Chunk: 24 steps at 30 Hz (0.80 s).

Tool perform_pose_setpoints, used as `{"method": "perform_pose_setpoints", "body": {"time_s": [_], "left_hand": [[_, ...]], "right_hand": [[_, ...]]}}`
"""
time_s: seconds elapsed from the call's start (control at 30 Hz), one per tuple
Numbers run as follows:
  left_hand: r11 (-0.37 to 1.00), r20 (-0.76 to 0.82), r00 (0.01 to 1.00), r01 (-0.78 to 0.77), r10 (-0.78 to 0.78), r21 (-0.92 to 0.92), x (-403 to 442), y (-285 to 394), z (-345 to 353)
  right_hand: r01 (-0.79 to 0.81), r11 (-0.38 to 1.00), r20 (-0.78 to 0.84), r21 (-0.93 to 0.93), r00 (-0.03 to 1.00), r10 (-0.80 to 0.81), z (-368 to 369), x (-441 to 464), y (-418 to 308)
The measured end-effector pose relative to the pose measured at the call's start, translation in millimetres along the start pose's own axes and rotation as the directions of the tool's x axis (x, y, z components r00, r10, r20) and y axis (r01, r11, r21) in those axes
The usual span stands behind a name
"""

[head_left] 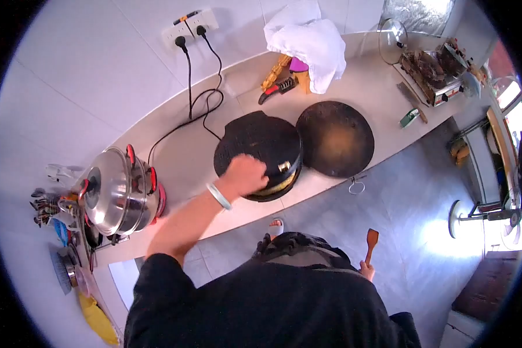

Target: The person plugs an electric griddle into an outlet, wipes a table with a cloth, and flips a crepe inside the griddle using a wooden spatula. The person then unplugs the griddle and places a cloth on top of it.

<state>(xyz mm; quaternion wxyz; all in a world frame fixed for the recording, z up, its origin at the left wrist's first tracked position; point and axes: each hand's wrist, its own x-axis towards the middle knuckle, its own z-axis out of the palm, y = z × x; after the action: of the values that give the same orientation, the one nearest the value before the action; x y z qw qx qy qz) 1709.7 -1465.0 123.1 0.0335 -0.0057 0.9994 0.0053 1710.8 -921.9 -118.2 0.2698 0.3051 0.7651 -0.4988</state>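
A round black electric griddle stands on the counter, its lid tilted slightly up. Through the gap at the front shows the yellowish edge of a flat food. My left hand, a pale bracelet at its wrist, is closed at the lid's front edge; the fingertips and the part they grip are hidden. Low on the right, away from the counter, my right hand is wrapped round the handle of a wooden spatula, blade upward. Beside the griddle lies a round dark pan with a brownish centre.
A steel steamer pot stands on the left, near utensils. Black cords run from a wall socket. Behind the griddle are a red-and-black brush-like tool and a white cloth. A knife and a stove are farther right.
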Motion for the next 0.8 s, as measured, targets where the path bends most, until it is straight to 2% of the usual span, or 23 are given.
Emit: {"method": "perform_pose_setpoints", "body": {"time_s": [0.03, 0.17, 0.23, 0.37, 0.47, 0.5, 0.57, 0.63, 0.77, 0.8], "left_hand": [[1.0, -0.019, 1.0, 0.003, -0.003, -0.005, 3, -9, -14], [0.991, 0.085, 0.989, 0.125, -0.121, -0.052, 22, -44, -70], [0.985, 0.1, 0.988, 0.127, -0.115, -0.119, 30, -64, -89], [0.966, 0.15, 0.979, 0.168, -0.139, -0.198, 47, -100, -121], [0.935, 0.115, 0.974, 0.219, -0.194, -0.279, 60, -127, -138], [0.914, 0.059, 0.984, 0.175, -0.165, -0.366, 64, -141, -136], [0.887, 0.083, 0.982, 0.19, -0.171, -0.421, 75, -164, -141], [0.916, 0.072, 0.977, 0.212, -0.2, -0.34, 84, -178, -153], [0.846, 0.076, 0.958, 0.279, -0.276, -0.454, 103, -222, -152], [0.863, 0.062, 0.961, 0.269, -0.269, -0.428, 106, -227, -155]], "right_hand": [[-0.004, 1.0, -0.002, -0.005, 1.0, 0.004, -1, -4, -2], [-0.037, 0.996, -0.024, -0.083, 0.999, 0.035, 6, -21, -22], [-0.049, 0.993, -0.025, -0.112, 0.999, 0.046, 8, -31, -33], [-0.039, 0.998, -0.024, -0.052, 0.999, 0.038, 5, -31, -23], [-0.057, 0.998, -0.059, -0.032, 0.997, 0.055, 2, -26, -8], [-0.053, 0.998, -0.063, -0.028, 0.997, 0.051, 2, -28, -7], [-0.043, 0.999, -0.068, -0.021, 0.997, 0.042, 1, -36, -7], [-0.073, 0.997, -0.088, -0.034, 0.994, 0.07, 3, -44, -8], [-0.085, 0.996, -0.117, -0.018, 0.99, 0.082, 5, -40, 11], [-0.084, 0.996, -0.12, -0.017, 0.989, 0.081, 3, -40, 15]]}}
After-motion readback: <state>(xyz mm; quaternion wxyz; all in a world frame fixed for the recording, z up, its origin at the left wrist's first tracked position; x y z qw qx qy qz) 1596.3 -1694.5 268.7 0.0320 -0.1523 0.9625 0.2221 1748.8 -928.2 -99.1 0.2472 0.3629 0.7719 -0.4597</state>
